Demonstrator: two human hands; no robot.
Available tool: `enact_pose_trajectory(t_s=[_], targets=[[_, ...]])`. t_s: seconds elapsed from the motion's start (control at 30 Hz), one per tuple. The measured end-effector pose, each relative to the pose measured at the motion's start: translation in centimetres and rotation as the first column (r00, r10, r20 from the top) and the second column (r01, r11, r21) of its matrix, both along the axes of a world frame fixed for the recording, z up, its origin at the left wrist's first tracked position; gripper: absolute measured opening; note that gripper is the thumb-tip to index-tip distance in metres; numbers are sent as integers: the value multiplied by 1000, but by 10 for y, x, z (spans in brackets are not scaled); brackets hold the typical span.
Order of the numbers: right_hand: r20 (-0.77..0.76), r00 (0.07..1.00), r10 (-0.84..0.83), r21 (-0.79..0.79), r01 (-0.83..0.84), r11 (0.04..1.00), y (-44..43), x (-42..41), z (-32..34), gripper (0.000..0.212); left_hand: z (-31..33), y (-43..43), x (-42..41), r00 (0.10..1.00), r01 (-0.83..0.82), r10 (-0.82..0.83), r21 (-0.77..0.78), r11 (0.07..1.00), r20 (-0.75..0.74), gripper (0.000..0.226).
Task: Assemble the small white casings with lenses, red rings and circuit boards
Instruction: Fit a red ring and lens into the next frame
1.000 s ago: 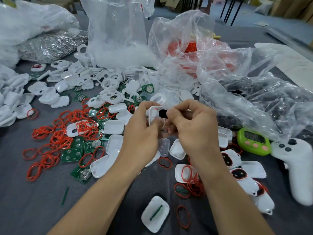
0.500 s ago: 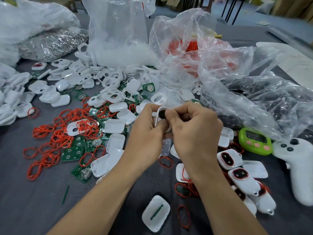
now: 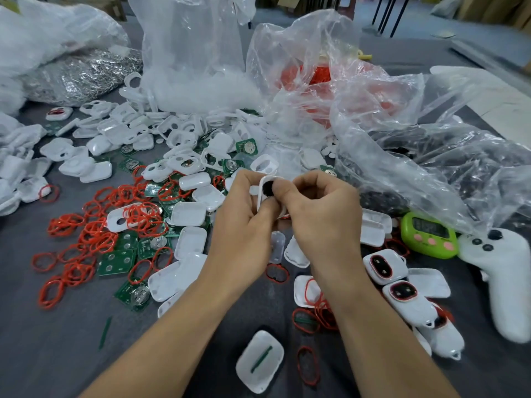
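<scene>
Left hand (image 3: 244, 225): clamped on a white casing (image 3: 262, 193), fingers curled behind it and thumb along its near edge. Judged a bracing grip, presenting the casing's opening to the right hand.
Right hand (image 3: 321, 216): fingertips pinched together on a dark lens (image 3: 268, 187), which was held against the casing's opening. Judged to be the lens-seating step.
Casing position: raised off the worktop (image 3: 57, 340), between both hands, above the middle of the parts spread.
Red rings (image 3: 94, 225): heaped left of the hands, with green circuit boards (image 3: 117, 259) among them. Judged feed stock laid within reach.
Finished casings (image 3: 385, 265): grouped right of the right forearm, with dark lenses and red rims showing. Judged an output side set apart from the raw parts.
Open casing half (image 3: 260, 360): lay nearest the person, between the forearms, with a green strip inside it.
Green timer (image 3: 428, 235) and white controller (image 3: 505, 277): at the right edge, just below the plastic bags (image 3: 373, 110).
Hidden: both hands covered the held casing's lower part and rear face. Whether the lens was fully seated could not be told.
Uncertain: a red trace under the right fingers might have been a ring; this could not be confirmed.
Hard to read: the bag contents were veiled by film, and the timer display was illegible.
</scene>
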State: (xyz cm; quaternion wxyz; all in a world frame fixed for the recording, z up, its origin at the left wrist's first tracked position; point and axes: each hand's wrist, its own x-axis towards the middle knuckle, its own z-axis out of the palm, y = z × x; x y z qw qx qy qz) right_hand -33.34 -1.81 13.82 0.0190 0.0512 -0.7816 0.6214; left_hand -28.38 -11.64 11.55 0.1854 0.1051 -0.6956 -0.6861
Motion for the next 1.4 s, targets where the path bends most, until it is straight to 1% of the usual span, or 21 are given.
enact_pose_trajectory(t_s=[0.13,0.2,0.3,0.37,0.43,0.5,0.63,0.73,0.87,0.97,1.03,1.1,1.2,1.23,1.3,1.33,1.4], targets=[[60,993,102,-71,-98,993,7,-9,-1,17,1,-5,0,997,77,-78,58,995,19,8],[80,988,133,-100,-125,987,12,-13,-2,13,2,-10,0,995,93,-93,22,995,33,9],[61,988,140,-59,-136,989,17,-19,-3,13,1,-16,-1,997,13,-11,-28,1000,78,15],[41,990,135,-18,-135,991,17,-20,-3,15,2,-18,-1,991,-44,42,16,999,129,11],[14,992,129,32,-129,991,17,-19,-2,19,5,-20,-1,989,-43,24,127,991,147,5],[-35,994,100,48,-99,994,17,-19,-2,23,7,-21,-1,989,-24,-4,185,983,151,7],[-213,977,-13,128,41,991,16,-16,-1,26,10,-16,0,993,-9,-15,203,979,121,12],[-317,948,-15,176,74,981,13,-12,-1,21,11,-11,1,994,-14,-7,197,980,108,14],[-420,907,-21,214,122,969,9,-5,-4,19,11,-9,0,992,-66,40,229,971,119,13],[-462,887,-3,254,135,958,7,-3,-5,17,12,-7,2,991,-80,52,233,969,126,15],[-432,902,5,245,112,963,7,-4,-4,16,15,-8,3,991,-79,49,237,968,126,16],[-355,935,-2,185,73,980,7,-6,-4,17,16,-11,4,993,-61,36,238,969,110,17],[-162,987,0,58,10,998,8,-11,-6,24,16,-12,3,998,-30,13,275,961,65,16],[-77,996,40,-11,-41,999,9,-13,-6,24,16,-12,3,999,-20,5,277,961,52,18],[61,985,162,-152,-151,977,10,-17,-7,21,16,-12,3,999,6,-16,257,967,39,20],[100,973,209,-192,-187,963,10,-18,-7,20,15,-12,3,999,15,-25,244,970,38,20],[128,960,248,-200,-220,955,9,-19,-8,24,14,-12,4,999,14,-24,213,977,45,20]])
